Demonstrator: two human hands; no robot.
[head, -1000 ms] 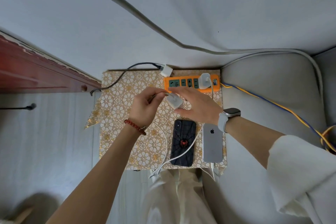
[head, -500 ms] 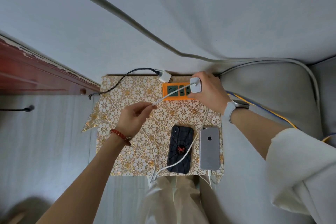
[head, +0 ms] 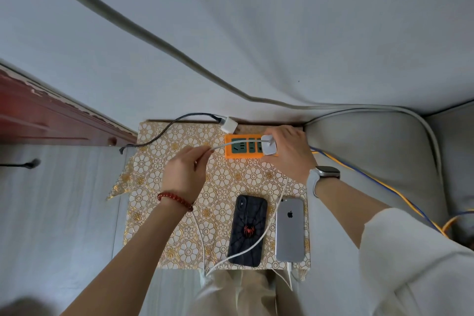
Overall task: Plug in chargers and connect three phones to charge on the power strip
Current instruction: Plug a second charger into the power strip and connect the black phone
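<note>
An orange power strip (head: 239,147) lies at the far edge of a small table with a gold floral cloth (head: 164,213). My right hand (head: 288,151) grips a white charger (head: 268,145) on the strip's right sockets. My left hand (head: 186,174) pinches that charger's white cable (head: 220,147) left of the strip. A black phone with a spider case (head: 247,229) and a silver phone (head: 289,229) lie face down side by side near the front edge. The silver phone has a white cable at its bottom end. Another white charger (head: 229,124) with a black cable (head: 164,131) rests behind the strip.
A grey sofa cushion (head: 372,151) borders the table on the right, with yellow and blue wires (head: 384,187) running across it. Red wooden furniture (head: 51,120) stands at the left. A grey wall and a thick grey cable (head: 154,38) are behind.
My right hand carried the white charger from above the phones up to the strip's right end. My left hand slid left along the cable, which is now stretched taut.
</note>
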